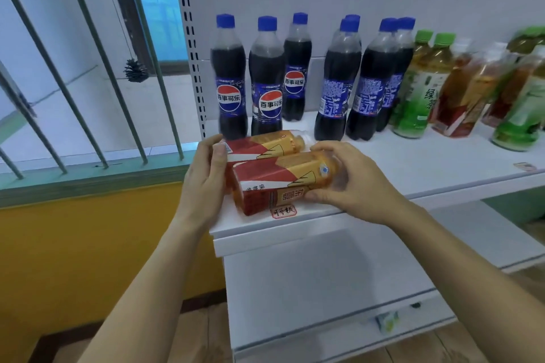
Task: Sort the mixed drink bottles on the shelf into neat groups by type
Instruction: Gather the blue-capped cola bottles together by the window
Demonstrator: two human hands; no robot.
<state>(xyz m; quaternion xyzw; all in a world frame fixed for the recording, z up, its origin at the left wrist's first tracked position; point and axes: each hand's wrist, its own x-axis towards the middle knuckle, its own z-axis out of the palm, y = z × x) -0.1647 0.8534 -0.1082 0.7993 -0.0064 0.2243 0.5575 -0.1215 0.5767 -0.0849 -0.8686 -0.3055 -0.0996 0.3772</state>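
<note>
Two amber plastic tea bottles with red-and-gold labels point(274, 168) lie flat on the white shelf point(413, 162), long axes left-right, caps rightward. Left hand point(203, 183) cups their bases; right hand's point(351, 183) grip curls round the nearer bottle's neck end. Their matching group stands well to the right.

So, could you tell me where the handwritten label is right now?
The handwritten label is on the shelf's front edge, just below the nearer tea bottle lying between both hands.

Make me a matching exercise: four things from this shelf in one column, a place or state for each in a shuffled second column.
1. cola bottles
2. red-labelled tea bottles
3. green-capped tea bottle
4. handwritten sticker

A. stands right of the dark blue-capped group
B. stuck at the shelf's front edge
C. upright along the back left
D. lying on their sides, held by left hand and right hand

Pairs: 1-C, 2-D, 3-A, 4-B
</note>
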